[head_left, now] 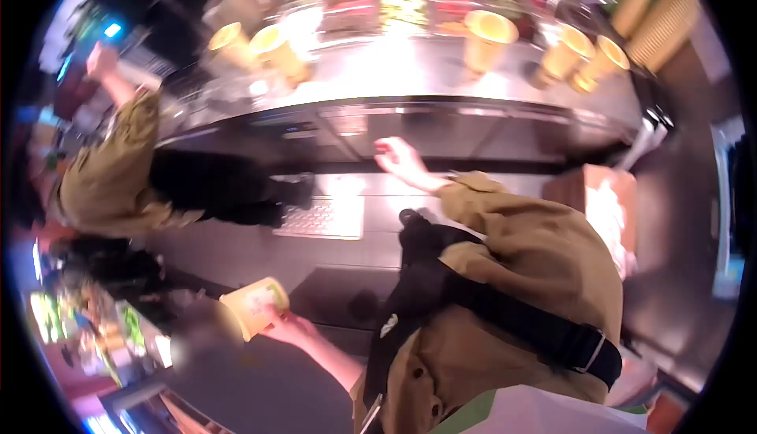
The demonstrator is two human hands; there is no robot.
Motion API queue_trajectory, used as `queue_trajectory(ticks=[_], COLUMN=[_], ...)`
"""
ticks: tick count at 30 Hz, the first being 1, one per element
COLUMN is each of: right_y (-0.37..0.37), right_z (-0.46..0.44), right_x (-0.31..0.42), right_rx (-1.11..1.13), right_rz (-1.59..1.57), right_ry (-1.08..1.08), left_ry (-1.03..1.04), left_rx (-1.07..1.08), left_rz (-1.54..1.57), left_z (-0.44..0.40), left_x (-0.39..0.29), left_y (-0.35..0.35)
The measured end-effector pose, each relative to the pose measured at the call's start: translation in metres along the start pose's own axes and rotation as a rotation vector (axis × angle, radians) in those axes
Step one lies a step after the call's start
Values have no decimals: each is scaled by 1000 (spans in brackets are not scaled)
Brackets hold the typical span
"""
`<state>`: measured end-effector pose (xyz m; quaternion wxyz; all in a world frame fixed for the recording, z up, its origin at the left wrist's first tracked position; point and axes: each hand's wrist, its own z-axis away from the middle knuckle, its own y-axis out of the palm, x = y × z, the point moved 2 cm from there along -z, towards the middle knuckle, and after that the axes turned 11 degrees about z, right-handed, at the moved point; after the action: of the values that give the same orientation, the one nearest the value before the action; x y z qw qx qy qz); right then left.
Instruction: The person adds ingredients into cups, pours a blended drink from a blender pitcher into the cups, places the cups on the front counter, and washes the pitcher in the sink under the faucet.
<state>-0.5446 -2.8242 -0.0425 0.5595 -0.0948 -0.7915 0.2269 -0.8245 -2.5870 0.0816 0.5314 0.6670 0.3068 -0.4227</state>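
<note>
A yellowish paper cup [254,309] with a printed pale side is gripped by my left hand [284,327] at the lower left of centre. The cup lies tilted in the view, and a blurred patch covers the area beside its left end. My right hand [400,160] hangs beside the counter's front edge with loosely bent fingers and nothing visible in it. Its tan sleeve [485,199] leads back to my body at the right.
On the steel counter [394,71] stand several paper cups [487,40], with food trays [402,4] behind. Stacked cups [666,28] lean at upper right. A co-worker in a tan shirt [110,174] stands at left, one hand raised. A brown box [623,205] sits at right.
</note>
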Motion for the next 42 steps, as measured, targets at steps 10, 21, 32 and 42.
queue_trajectory(ticks=[10, 21, 32, 42], right_y=[280, 652, 913, 1144], right_z=[-79, -64, -223, -428], right_x=[172, 456, 614, 641], right_rx=[973, 971, 787, 511], right_rz=[-101, -693, -782, -637], right_ry=[-209, -619, -393, -200], left_ry=[227, 334, 296, 94], left_rx=[-174, -224, 205, 581], left_rz=[57, 39, -123, -262], left_z=[-236, -534, -900, -1226], left_x=[5, -6, 4, 77], left_y=[-48, -172, -153, -93])
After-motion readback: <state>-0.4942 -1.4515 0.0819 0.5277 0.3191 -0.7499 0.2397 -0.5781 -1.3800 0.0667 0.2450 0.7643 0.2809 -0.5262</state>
